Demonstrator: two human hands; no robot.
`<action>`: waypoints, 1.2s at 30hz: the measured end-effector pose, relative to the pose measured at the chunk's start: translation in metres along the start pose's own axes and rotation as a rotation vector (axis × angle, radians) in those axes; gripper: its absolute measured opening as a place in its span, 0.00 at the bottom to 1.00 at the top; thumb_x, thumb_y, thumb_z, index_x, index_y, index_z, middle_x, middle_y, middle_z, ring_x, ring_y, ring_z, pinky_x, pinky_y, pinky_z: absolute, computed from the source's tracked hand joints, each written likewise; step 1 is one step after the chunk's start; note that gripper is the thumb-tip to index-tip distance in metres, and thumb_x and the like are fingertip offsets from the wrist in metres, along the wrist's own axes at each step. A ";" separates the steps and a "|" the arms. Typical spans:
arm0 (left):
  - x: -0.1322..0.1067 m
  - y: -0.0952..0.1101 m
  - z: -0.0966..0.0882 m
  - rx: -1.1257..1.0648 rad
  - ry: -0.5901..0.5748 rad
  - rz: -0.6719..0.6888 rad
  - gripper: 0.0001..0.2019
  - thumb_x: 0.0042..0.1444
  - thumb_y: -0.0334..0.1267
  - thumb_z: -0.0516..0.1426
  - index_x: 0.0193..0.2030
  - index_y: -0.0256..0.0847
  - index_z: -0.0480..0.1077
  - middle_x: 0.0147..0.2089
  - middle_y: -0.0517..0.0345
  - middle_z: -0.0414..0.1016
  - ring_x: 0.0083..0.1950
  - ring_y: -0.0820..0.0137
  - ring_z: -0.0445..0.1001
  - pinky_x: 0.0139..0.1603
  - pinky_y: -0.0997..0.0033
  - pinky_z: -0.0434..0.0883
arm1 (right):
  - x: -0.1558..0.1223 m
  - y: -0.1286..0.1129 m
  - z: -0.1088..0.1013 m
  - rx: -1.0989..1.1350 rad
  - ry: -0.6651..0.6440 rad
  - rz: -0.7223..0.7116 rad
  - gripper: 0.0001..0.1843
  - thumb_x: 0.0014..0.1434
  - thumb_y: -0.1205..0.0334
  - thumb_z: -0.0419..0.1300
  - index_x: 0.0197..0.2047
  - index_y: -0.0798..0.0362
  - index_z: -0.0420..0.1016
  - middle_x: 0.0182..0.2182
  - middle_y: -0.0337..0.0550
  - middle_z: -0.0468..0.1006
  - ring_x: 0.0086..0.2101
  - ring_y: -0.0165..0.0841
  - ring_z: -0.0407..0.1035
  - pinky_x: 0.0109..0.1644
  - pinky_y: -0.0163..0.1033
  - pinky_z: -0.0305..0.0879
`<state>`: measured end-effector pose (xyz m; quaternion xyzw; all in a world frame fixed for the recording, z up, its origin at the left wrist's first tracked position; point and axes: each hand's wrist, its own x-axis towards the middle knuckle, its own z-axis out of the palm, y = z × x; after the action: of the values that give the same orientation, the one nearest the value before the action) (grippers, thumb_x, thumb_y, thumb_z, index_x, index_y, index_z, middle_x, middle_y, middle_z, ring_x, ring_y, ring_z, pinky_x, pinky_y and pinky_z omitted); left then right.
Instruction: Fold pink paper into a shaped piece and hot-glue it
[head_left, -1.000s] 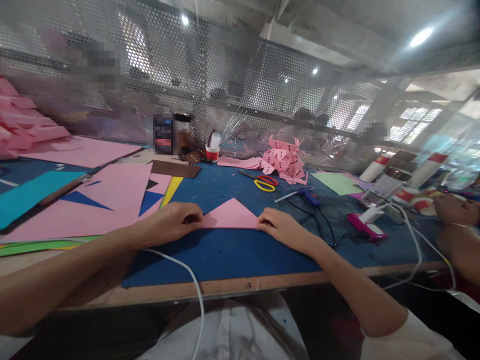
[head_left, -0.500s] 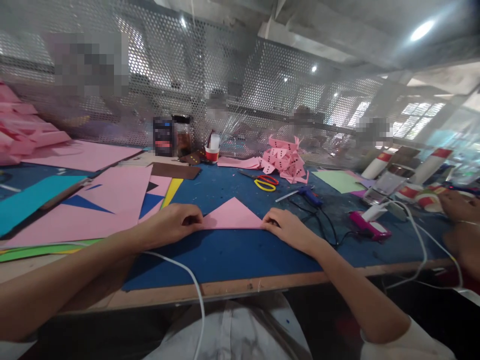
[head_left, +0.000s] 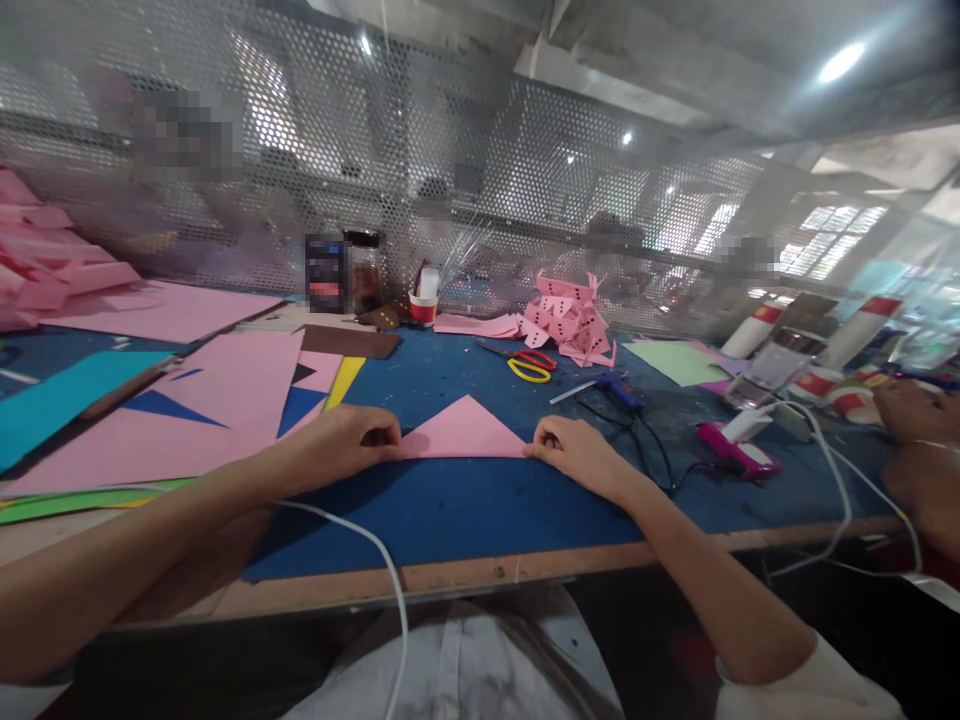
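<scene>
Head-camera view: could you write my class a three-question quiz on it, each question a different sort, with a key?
1. Which outline shows in the pink paper between the left hand and the right hand?
a) circle
b) triangle
c) square

2. True or false: the right hand holds the scissors.

3. Fill in: one scissor handle is red, the other ____.

Key:
1. b
2. False; they lie on the blue work surface.
3. yellow
</scene>
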<state>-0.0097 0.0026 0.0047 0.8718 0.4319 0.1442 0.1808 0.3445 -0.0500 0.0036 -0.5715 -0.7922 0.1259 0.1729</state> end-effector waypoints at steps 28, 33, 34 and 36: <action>-0.001 -0.015 -0.018 -0.015 -0.147 -0.030 0.13 0.56 0.51 0.58 0.34 0.45 0.77 0.30 0.59 0.78 0.31 0.67 0.72 0.31 0.73 0.63 | -0.005 -0.002 -0.002 0.067 -0.005 0.041 0.09 0.64 0.55 0.61 0.36 0.51 0.73 0.34 0.39 0.77 0.34 0.32 0.70 0.36 0.36 0.58; 0.001 -0.015 -0.019 -0.027 -0.168 -0.068 0.12 0.54 0.51 0.59 0.34 0.45 0.77 0.30 0.60 0.79 0.32 0.67 0.73 0.32 0.73 0.62 | -0.005 -0.001 -0.002 0.081 -0.003 0.040 0.10 0.64 0.54 0.61 0.36 0.51 0.73 0.34 0.39 0.77 0.34 0.32 0.70 0.36 0.36 0.58; 0.001 -0.015 -0.019 -0.032 -0.168 -0.069 0.12 0.54 0.51 0.60 0.34 0.45 0.77 0.30 0.61 0.79 0.32 0.67 0.73 0.31 0.73 0.62 | -0.005 -0.001 -0.002 0.080 -0.004 0.040 0.10 0.64 0.54 0.61 0.36 0.51 0.73 0.34 0.39 0.77 0.34 0.31 0.70 0.36 0.36 0.58; 0.001 -0.015 -0.021 -0.039 -0.160 -0.076 0.13 0.53 0.52 0.60 0.34 0.45 0.77 0.29 0.61 0.78 0.31 0.67 0.73 0.30 0.74 0.62 | -0.005 0.000 -0.002 0.078 -0.007 0.041 0.10 0.64 0.54 0.62 0.36 0.51 0.73 0.33 0.39 0.77 0.33 0.31 0.70 0.36 0.36 0.58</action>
<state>-0.0278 0.0158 0.0167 0.8598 0.4460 0.0757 0.2369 0.3464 -0.0543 0.0049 -0.5800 -0.7755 0.1620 0.1896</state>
